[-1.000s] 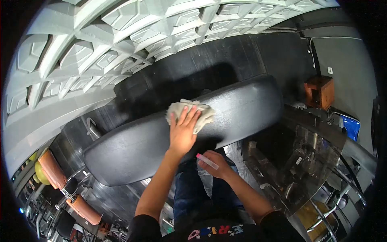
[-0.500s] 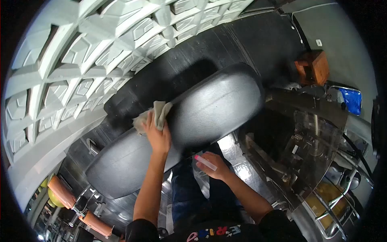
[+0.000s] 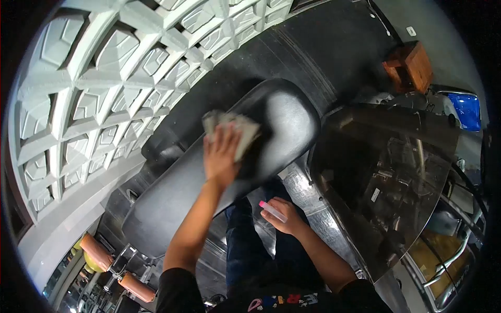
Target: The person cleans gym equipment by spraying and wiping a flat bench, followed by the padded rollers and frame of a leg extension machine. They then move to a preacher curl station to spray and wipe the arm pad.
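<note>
A long black padded bench (image 3: 180, 206) with rounded ends stretches diagonally in front of me. My left hand (image 3: 222, 156) lies on a grey-beige cloth (image 3: 249, 136), pressing it against the top of the pad near the far long edge. Its fingers are somewhat spread over the cloth, and both are slightly blurred. Close to my legs, my right hand (image 3: 290, 221) is wrapped around a slim, translucent bottle (image 3: 274, 213) with a pink top. That bottle is held tilted, apart from the bench.
A white wall with raised geometric openings (image 3: 109, 99) runs along the left. To the right stands a dark transparent panel on a machine (image 3: 360, 156). Orange padded rollers (image 3: 96, 252) sit at lower left, and a wooden box (image 3: 408, 67) is at upper right.
My left hand has slid the cloth rightward and up along the pad. My right hand still holds the bottle, a little further right. The whole view has shifted slightly.
</note>
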The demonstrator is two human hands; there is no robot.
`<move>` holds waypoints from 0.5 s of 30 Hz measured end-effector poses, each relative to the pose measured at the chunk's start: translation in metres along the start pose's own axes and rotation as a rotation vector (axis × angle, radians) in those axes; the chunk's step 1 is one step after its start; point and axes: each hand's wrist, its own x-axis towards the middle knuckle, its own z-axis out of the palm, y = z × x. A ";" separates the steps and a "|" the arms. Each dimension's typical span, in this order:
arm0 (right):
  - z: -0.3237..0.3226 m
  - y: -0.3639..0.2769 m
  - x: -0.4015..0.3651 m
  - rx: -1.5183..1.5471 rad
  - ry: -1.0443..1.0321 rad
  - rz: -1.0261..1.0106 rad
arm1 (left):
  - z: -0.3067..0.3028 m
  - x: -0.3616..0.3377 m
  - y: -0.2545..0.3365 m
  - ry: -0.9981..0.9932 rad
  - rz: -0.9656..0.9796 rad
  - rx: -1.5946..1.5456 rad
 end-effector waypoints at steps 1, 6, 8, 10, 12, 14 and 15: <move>-0.005 -0.001 0.001 0.012 0.023 -0.015 | 0.005 -0.023 -0.023 -0.020 -0.035 0.029; -0.033 0.004 0.007 -0.046 0.210 0.074 | 0.014 -0.131 -0.082 0.185 -0.468 -0.233; -0.044 0.001 0.011 -0.139 0.267 0.001 | 0.029 -0.171 -0.076 0.109 -0.469 -0.116; -0.056 -0.007 0.013 -0.169 0.293 0.000 | 0.032 -0.180 -0.052 -0.019 -0.539 0.010; -0.062 -0.006 0.013 -0.250 0.278 -0.014 | 0.037 -0.172 -0.039 0.006 -0.571 -0.040; -0.063 -0.005 0.017 -0.295 0.279 -0.084 | 0.052 -0.160 -0.037 0.271 -0.676 -0.205; -0.062 -0.004 0.017 -0.278 0.237 -0.045 | 0.056 -0.155 -0.036 0.337 -0.693 -0.248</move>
